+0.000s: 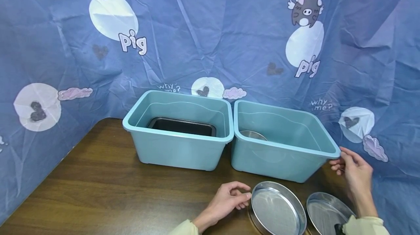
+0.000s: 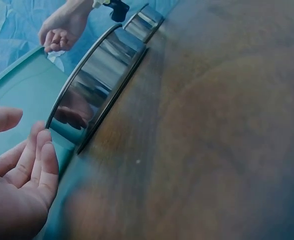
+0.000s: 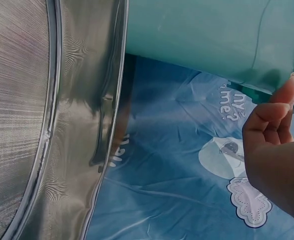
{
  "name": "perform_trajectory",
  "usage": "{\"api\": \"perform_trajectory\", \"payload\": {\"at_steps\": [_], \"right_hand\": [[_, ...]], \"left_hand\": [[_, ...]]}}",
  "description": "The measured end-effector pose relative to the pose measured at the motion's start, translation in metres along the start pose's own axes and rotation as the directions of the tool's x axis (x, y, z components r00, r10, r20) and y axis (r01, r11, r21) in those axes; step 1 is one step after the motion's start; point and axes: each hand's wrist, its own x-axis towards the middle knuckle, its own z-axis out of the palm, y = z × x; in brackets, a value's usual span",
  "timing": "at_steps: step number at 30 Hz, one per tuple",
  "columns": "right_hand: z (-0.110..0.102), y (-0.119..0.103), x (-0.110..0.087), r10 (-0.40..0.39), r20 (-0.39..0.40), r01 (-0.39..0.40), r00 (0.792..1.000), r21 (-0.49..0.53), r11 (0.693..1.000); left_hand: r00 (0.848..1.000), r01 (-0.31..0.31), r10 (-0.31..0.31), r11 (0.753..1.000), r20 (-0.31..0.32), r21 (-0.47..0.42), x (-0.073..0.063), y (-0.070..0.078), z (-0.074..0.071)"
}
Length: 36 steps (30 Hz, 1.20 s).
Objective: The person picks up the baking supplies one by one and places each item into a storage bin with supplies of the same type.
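My right hand grips the near right corner rim of the right teal bin; its fingers bend at the rim in the right wrist view. Lower down, my left hand has loosely bent fingers right at the rim of a round metal sieve. Seen from the left wrist, the thumb stands apart from that sieve's shiny wall. A second round sieve lies to its right, partly covered by the right sleeve. Inside the right bin, part of a round metal rim shows.
A left teal bin stands close beside the right one and contains a dark rectangular tray. Both bins are on a brown wooden table. A blue printed cloth hangs behind and along the sides.
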Motion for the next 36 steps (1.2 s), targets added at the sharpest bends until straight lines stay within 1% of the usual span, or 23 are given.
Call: {"api": "perform_trajectory", "payload": {"at_steps": [3, 8, 12, 16, 19, 24, 28, 36], "right_hand": [[-0.001, 0.000, 0.003, -0.013, 0.027, 0.013, 1.000, 0.000, 1.000], [-0.003, -0.001, 0.008, -0.033, 0.060, 0.035, 0.998, -0.046, 0.998], [-0.004, -0.002, 0.010, -0.023, 0.067, 0.030, 0.997, -0.099, 0.995], [-0.006, -0.005, 0.011, -0.002, 0.079, 0.014, 0.997, -0.147, 0.989], [-0.006, -0.006, 0.011, 0.004, 0.094, 0.012, 0.996, -0.164, 0.986], [-0.005, -0.008, 0.013, 0.001, 0.125, 0.019, 0.992, -0.154, 0.988], [-0.006, -0.008, 0.013, 0.016, 0.146, 0.002, 0.989, -0.127, 0.992], [-0.006, -0.006, 0.013, 0.032, 0.135, -0.016, 0.990, -0.122, 0.992]], "left_hand": [[1.000, 0.006, -0.006, 1.000, 0.003, 0.012, 0.000, 0.000, 0.001], [1.000, 0.013, -0.013, 1.000, 0.009, 0.017, 0.000, 0.001, 0.003], [1.000, 0.024, -0.024, 1.000, 0.011, 0.021, 0.000, 0.000, 0.005], [1.000, 0.020, -0.020, 0.999, 0.017, 0.030, 0.001, -0.003, 0.007], [1.000, 0.014, -0.014, 0.999, 0.021, 0.031, 0.001, -0.004, 0.007], [0.999, 0.024, -0.025, 0.999, 0.030, 0.035, 0.002, -0.003, 0.008], [0.999, 0.039, -0.040, 0.999, 0.035, 0.029, 0.002, -0.003, 0.008], [0.998, 0.050, -0.051, 0.998, 0.048, 0.032, 0.002, -0.005, 0.010]]}}
